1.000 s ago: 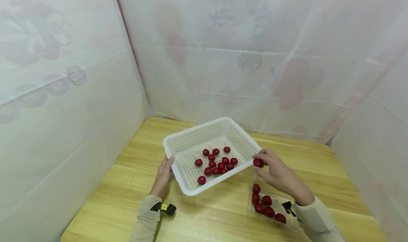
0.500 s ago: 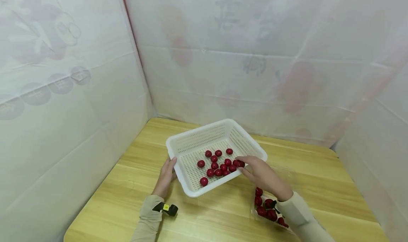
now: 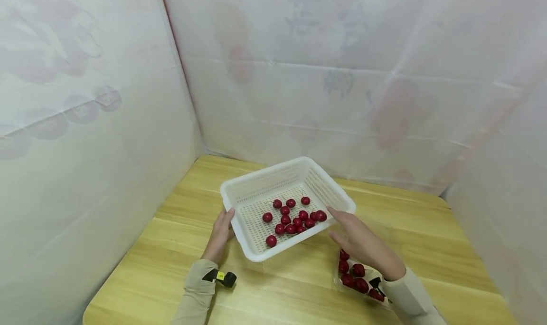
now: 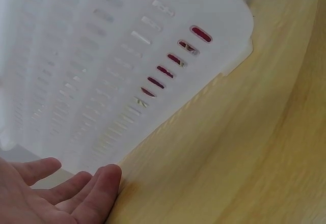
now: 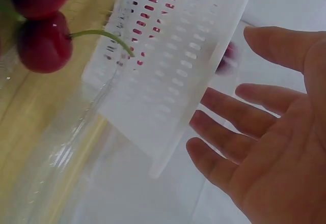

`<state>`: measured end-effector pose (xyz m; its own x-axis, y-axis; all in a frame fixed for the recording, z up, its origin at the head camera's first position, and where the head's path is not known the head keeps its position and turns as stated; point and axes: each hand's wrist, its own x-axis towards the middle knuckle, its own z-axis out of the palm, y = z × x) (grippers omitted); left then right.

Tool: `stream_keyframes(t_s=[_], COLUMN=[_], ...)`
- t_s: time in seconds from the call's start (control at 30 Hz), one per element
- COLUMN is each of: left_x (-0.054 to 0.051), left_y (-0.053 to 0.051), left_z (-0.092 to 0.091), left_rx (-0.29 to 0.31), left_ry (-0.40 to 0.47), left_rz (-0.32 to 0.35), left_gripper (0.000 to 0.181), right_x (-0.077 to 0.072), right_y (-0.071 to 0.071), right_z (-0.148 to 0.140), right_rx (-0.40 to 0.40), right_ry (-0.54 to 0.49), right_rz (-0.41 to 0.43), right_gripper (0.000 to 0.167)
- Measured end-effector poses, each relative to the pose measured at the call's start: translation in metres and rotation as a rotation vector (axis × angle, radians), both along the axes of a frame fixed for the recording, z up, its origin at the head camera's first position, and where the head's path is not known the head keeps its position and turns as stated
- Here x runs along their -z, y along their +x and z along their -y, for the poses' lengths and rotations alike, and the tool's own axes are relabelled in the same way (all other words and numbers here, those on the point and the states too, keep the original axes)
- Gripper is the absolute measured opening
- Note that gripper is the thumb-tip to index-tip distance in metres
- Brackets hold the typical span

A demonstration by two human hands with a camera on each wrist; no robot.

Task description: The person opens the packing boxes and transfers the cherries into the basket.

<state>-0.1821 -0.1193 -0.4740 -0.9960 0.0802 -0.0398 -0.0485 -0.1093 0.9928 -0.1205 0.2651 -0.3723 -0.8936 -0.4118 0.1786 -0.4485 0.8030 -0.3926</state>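
Observation:
A white plastic basket (image 3: pixel 299 243) with slotted sides stands on the table, several red cherries (image 3: pixel 285 219) on its floor. My left hand (image 3: pixel 220 234) holds its left end, thumb over the rim and fingers outside below; the left wrist view shows those fingers (image 4: pixel 97 196) against the basket wall (image 4: pixel 153 61). At the right front rim, my right hand (image 3: pixel 363 242) has its fingers spread and nothing in them. One cherry (image 3: pixel 321 215) lies just inside the rim near its fingertips. Below my right hand is a clear plastic box (image 3: pixel 337 284) with several cherries (image 3: pixel 361 285).
The wooden table (image 3: pixel 162 268) has pale printed cloth walls (image 3: pixel 299 78) at its back and sides. In the right wrist view, a cherry (image 5: pixel 45 43) with a green stem sits near the camera, beside clear plastic (image 5: pixel 66 152). Each wrist wears a black strap.
My right hand carried a cherry leftward over the basket rim and let it go inside. Since then it has drawn back slightly right, fingers spread. My left hand keeps its place on the basket.

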Motion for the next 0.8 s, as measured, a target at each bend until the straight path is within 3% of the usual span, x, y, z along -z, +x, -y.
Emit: stream_keyframes(t_s=[0.17, 0.27, 0.37, 0.53, 0.63, 0.8], left_x=[0.002, 0.000, -0.002, -0.003, -0.003, -0.001], left_y=[0.003, 0.003, 0.003, 0.005, 0.003, 0.002], left_z=[-0.001, 0.000, 0.000, 0.003, 0.004, -0.001], left_rx=[-0.010, -0.003, 0.007, 0.009, 0.011, -0.011], left_ry=[-0.007, -0.009, -0.018, -0.035, -0.023, -0.005], left_rz=[0.018, 0.011, 0.004, 0.021, 0.019, 0.025], left_gripper=[0.068, 0.068, 0.069, 0.066, 0.063, 0.065], right_x=[0.002, 0.003, 0.006, 0.026, 0.041, 0.055], right_y=[0.021, 0.040, 0.062, 0.092, 0.100, 0.102], right_z=[-0.013, -0.026, -0.042, -0.059, -0.062, -0.056], right_rx=[0.026, 0.086, 0.175, 0.304, 0.323, 0.305], right_ry=[-0.040, -0.067, -0.053, -0.054, -0.037, 0.000], right_rz=[0.002, 0.021, 0.106, 0.378, 0.466, 0.480], right_gripper=[0.061, 0.057, 0.057, 0.068, 0.074, 0.083])
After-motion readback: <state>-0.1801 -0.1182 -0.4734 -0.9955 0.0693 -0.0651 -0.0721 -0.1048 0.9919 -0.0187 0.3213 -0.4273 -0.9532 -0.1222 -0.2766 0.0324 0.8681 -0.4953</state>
